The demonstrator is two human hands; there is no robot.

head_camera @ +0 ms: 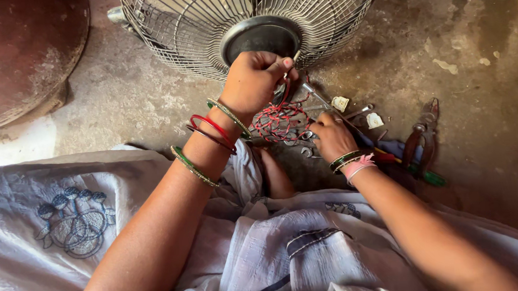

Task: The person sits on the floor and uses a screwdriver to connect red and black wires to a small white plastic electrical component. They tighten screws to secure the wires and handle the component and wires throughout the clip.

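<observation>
Down on the concrete floor (150,104), we sit with pale cloth across our lap and both hands working at a wire fan guard (206,30) that lies just ahead of us, its dark round hub (259,39) facing up. Our left hand (252,81), bangles stacked on the wrist, rests against the lower rim of the guard with its fingers (284,62) curled closed around a thin strand that rises from a tangle of red-and-white twisted wire (278,122) just beneath it. Our right hand (331,137) sits low, near the tangle, fingers bent down onto the small metal parts on the floor; whether they actually grip anything, we cannot tell.

To our judgement, the wire is light and springy, apt to kink or slip through a loose pinch, so it is best taken near its free end between thumb and forefinger. The guard looks stiff yet light, its thin spokes likely to bend if pressed; the rim or hub offers the firmer hold.

Scattered to the right lie red-handled pliers (421,140), a green-handled screwdriver (429,178) and two small white plastic pieces (340,103), all close to our right hand. A rusty round lid (23,51) sits well apart at upper left.
</observation>
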